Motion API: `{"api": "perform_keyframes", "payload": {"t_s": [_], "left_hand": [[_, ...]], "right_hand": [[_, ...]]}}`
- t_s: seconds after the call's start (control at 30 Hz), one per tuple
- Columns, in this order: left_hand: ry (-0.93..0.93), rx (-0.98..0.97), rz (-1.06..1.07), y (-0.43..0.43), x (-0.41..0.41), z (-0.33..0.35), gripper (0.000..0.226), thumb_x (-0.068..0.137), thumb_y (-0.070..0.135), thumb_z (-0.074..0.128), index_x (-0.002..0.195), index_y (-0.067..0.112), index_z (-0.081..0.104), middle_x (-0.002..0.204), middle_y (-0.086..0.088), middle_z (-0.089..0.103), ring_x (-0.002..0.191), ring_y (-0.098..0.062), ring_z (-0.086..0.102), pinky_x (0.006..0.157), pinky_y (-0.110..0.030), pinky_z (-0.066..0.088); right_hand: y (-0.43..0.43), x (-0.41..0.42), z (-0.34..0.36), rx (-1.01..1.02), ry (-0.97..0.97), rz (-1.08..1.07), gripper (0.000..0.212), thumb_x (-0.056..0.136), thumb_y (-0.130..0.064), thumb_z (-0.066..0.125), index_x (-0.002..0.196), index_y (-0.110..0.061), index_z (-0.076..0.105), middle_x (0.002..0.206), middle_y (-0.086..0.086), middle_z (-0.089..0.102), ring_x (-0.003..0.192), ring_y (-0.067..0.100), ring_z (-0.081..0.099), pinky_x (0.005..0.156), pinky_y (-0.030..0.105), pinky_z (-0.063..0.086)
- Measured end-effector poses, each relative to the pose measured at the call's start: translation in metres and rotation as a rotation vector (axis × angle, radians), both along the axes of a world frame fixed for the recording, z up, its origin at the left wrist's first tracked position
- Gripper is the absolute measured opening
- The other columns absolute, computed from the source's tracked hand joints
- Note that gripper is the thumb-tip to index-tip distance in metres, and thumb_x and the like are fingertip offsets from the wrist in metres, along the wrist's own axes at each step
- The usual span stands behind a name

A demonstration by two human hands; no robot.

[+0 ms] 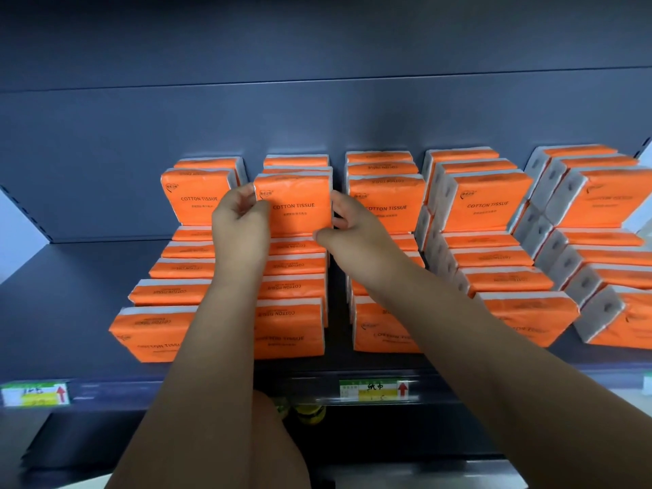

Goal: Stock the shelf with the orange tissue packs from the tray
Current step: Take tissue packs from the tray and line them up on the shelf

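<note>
Pack: the orange tissue pack (294,206) stands on the top row, second stack from the left.
Feel: looks light and squishy, with a slippery wrap; hold its two short sides.
Hands: left hand (240,224) pinches its left side, right hand (352,231) its right.
Shelf: dark shelf (70,294), crowded with other packs (490,206).
Tray: not seen.

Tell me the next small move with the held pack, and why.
Probably settle the pack onto its column and let go: the left hand and right hand pinch its side edges, it stands upright at the front of the upper row, about level with its neighbours, so little seems left but release.
</note>
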State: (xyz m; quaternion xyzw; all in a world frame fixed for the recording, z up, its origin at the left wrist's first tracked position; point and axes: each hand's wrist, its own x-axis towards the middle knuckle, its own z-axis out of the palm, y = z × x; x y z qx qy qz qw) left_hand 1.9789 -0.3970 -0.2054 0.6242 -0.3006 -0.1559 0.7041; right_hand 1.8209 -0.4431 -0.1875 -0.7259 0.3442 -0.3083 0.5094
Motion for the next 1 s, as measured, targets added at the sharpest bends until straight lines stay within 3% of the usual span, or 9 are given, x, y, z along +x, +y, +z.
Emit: {"api": "perform_keyframes", "payload": {"t_s": [0.13,0.3,0.53,0.6,0.67,0.73,0.83,0.93,1.0], "left_hand": [[0.014,0.026,-0.008,-0.002,-0.002,0.000,0.020,0.098,0.009,0.057,0.110,0.019,0.069,0.083,0.008,0.065,0.075,-0.008,0.060,0.072,-0.021,0.048],[-0.002,0.043,-0.012,-0.003,-0.003,-0.001,0.023,0.098,0.006,0.057,0.116,0.015,0.068,0.086,0.011,0.067,0.066,0.003,0.060,0.063,-0.011,0.046],[-0.009,0.067,-0.008,-0.001,-0.004,-0.001,0.022,0.099,0.007,0.057,0.116,0.017,0.067,0.090,0.011,0.069,0.065,0.009,0.062,0.061,-0.009,0.047],[-0.005,0.076,-0.009,-0.001,-0.004,0.000,0.023,0.100,0.009,0.057,0.118,0.016,0.068,0.095,0.010,0.070,0.075,0.003,0.065,0.067,-0.013,0.049],[-0.007,0.084,-0.017,0.000,-0.005,0.001,0.025,0.100,0.011,0.057,0.121,0.016,0.068,0.101,0.007,0.072,0.087,-0.004,0.067,0.073,-0.018,0.049],[-0.011,0.093,-0.016,0.001,-0.005,0.001,0.023,0.100,0.011,0.057,0.119,0.019,0.068,0.102,0.008,0.072,0.087,-0.001,0.067,0.073,-0.017,0.050],[-0.009,0.093,-0.009,0.001,-0.007,0.001,0.022,0.100,0.010,0.056,0.116,0.021,0.066,0.096,0.011,0.070,0.077,0.005,0.065,0.062,-0.009,0.048],[-0.016,0.103,0.006,0.003,-0.008,0.002,0.025,0.101,0.010,0.055,0.120,0.020,0.066,0.098,0.010,0.070,0.080,0.000,0.065,0.060,-0.007,0.046],[-0.018,0.108,0.011,0.004,-0.008,0.002,0.027,0.101,0.010,0.055,0.123,0.020,0.066,0.101,0.010,0.071,0.085,-0.001,0.066,0.061,-0.008,0.047]], "right_hand": [[-0.001,0.004,-0.003,0.007,0.025,-0.022,0.039,0.092,-0.011,0.059,0.124,-0.035,0.063,0.111,-0.005,0.073,0.101,0.015,0.072,0.094,0.048,0.060],[-0.003,0.005,-0.005,0.024,0.021,-0.019,0.040,0.091,-0.011,0.060,0.123,-0.034,0.063,0.110,-0.006,0.074,0.100,0.013,0.072,0.094,0.047,0.060],[-0.001,0.001,0.001,0.045,0.039,-0.002,0.036,0.095,-0.009,0.058,0.122,-0.031,0.066,0.110,-0.006,0.075,0.101,0.013,0.072,0.096,0.043,0.058],[0.000,-0.002,0.005,0.077,0.045,0.006,0.033,0.096,-0.008,0.056,0.121,-0.026,0.068,0.114,0.001,0.074,0.104,0.019,0.071,0.097,0.038,0.057],[0.000,-0.005,0.010,0.101,0.062,0.006,0.031,0.096,-0.007,0.056,0.121,-0.020,0.069,0.116,0.006,0.072,0.107,0.022,0.068,0.086,0.026,0.053],[0.001,-0.007,0.014,0.112,0.072,0.009,0.028,0.096,-0.008,0.058,0.119,-0.020,0.070,0.115,0.006,0.073,0.105,0.019,0.068,0.078,0.023,0.051],[0.004,-0.007,0.016,0.135,0.058,0.019,0.027,0.095,-0.011,0.062,0.117,-0.024,0.072,0.112,0.001,0.075,0.103,0.014,0.070,0.076,0.023,0.049],[0.004,-0.008,0.015,0.158,0.053,0.022,0.027,0.095,-0.012,0.063,0.119,-0.024,0.070,0.114,-0.003,0.074,0.104,0.011,0.068,0.077,0.023,0.047],[0.001,-0.009,0.012,0.193,0.050,0.012,0.021,0.096,-0.013,0.065,0.108,-0.030,0.069,0.101,-0.013,0.073,0.091,-0.003,0.066,0.072,0.018,0.044]]}}
